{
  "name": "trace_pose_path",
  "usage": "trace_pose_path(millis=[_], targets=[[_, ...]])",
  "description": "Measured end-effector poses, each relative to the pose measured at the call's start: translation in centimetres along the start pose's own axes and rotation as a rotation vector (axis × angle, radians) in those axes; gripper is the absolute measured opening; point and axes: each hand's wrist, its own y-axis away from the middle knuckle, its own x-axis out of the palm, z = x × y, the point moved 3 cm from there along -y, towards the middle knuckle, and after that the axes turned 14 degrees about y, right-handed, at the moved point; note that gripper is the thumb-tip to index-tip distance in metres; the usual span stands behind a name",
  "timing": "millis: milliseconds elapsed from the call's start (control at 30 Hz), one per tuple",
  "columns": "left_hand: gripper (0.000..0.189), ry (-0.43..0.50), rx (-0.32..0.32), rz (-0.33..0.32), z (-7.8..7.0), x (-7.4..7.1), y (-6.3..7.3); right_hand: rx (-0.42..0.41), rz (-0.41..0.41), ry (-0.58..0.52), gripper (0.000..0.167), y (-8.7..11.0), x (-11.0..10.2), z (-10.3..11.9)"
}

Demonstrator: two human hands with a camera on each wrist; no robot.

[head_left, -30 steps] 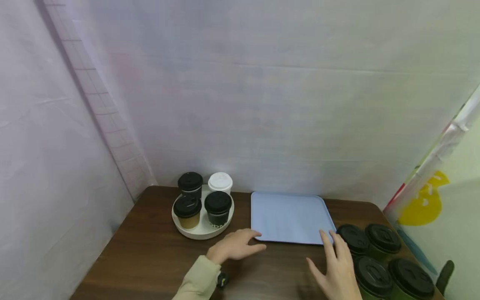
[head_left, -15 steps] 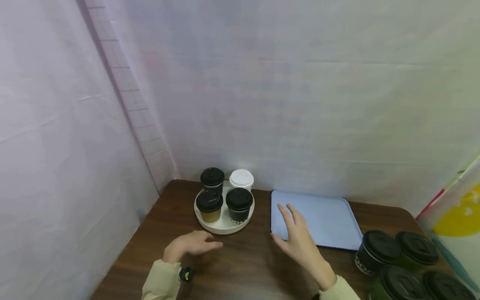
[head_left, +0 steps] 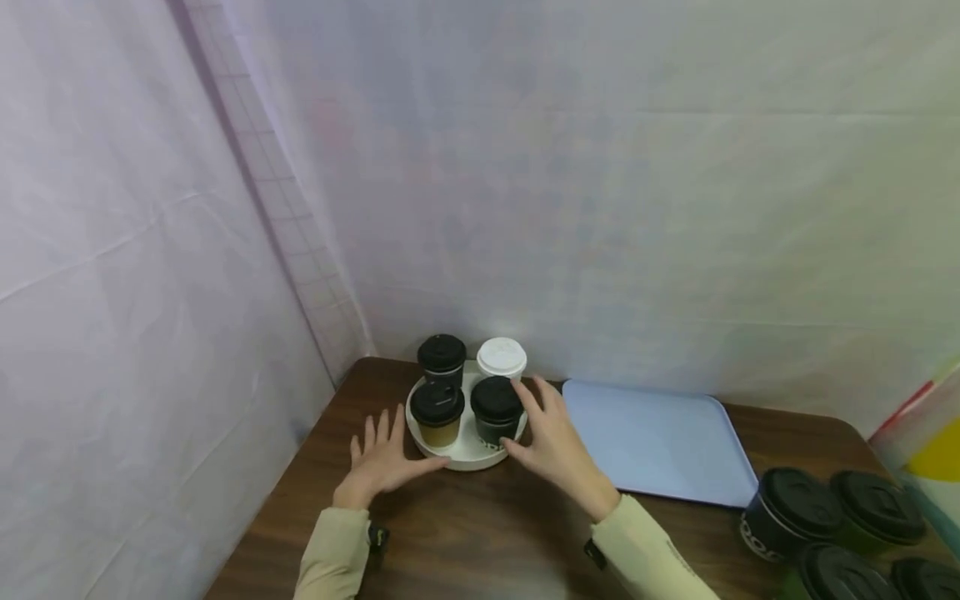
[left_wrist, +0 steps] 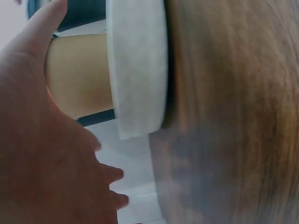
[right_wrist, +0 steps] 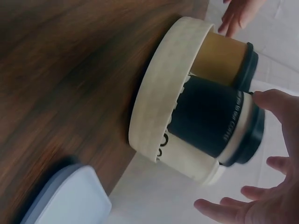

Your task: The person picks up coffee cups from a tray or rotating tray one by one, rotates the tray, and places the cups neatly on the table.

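Note:
A round white tray [head_left: 468,463] holds several lidded paper coffee cups: a brown cup [head_left: 440,435] at the front left, a dark cup [head_left: 493,431] at the front right, a black-lidded cup [head_left: 442,377] and a white-lidded cup [head_left: 501,360] behind. My left hand [head_left: 381,465] is spread at the tray's left side, thumb across the front rim near the brown cup. On the right, my right hand [head_left: 557,446] reaches over the rim with fingers apart, thumb and fingertips close to the dark cup. In the right wrist view that dark cup [right_wrist: 205,116] stands near the thumb.
A flat light-blue tray [head_left: 660,442] lies right of the round one. Several black-lidded cups, including a dark cup [head_left: 768,525] and a green cup [head_left: 870,533], stand at the table's right edge. White sheeting [head_left: 600,208] rises behind the wooden table [head_left: 480,533].
My right hand has moved left from beside the right-hand cups, past the blue tray, to the round tray. My left hand has moved left and forward to its rim. The view has swung left.

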Motion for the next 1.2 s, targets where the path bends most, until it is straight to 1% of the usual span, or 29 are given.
trace_pose_path(millis=[100,233,367,567,700,800,900,1000,1100,1200], targets=[[0.144,-0.046,-0.006,-0.003,0.5,0.5,-1.0,-0.006,0.014,0.009,0.091,-0.8,0.9,0.3],[0.141,-0.093,-0.021,0.012,0.5,0.7,-1.6,0.011,0.052,0.006,0.09,-1.5,1.7,0.6],[0.135,-0.092,-0.016,0.007,0.2,0.6,-1.3,0.024,0.059,-0.001,0.088,-1.7,1.9,1.0],[0.131,-0.121,-0.027,0.005,0.5,0.7,-0.8,0.011,0.04,-0.005,0.085,-1.8,2.5,1.6],[0.13,-0.116,-0.025,0.009,0.5,1.0,-0.6,0.033,0.046,-0.005,0.085,-1.7,3.0,1.7],[0.13,-0.123,-0.029,0.026,0.7,1.3,-0.6,0.064,0.075,-0.016,0.085,-1.7,3.4,1.7],[0.129,-0.115,-0.024,0.028,0.8,1.6,-0.5,0.097,0.118,-0.023,0.083,-1.8,3.7,1.6],[0.127,-0.11,-0.022,0.028,0.6,1.9,-0.2,0.122,0.15,-0.021,0.081,-1.9,3.9,1.4],[0.125,-0.113,-0.023,0.024,0.4,2.0,0.1,0.126,0.153,-0.022,0.08,-2.0,4.0,1.4],[0.124,-0.109,-0.025,0.023,0.4,2.0,0.3,0.12,0.137,-0.035,0.08,-2.1,3.8,1.4]])
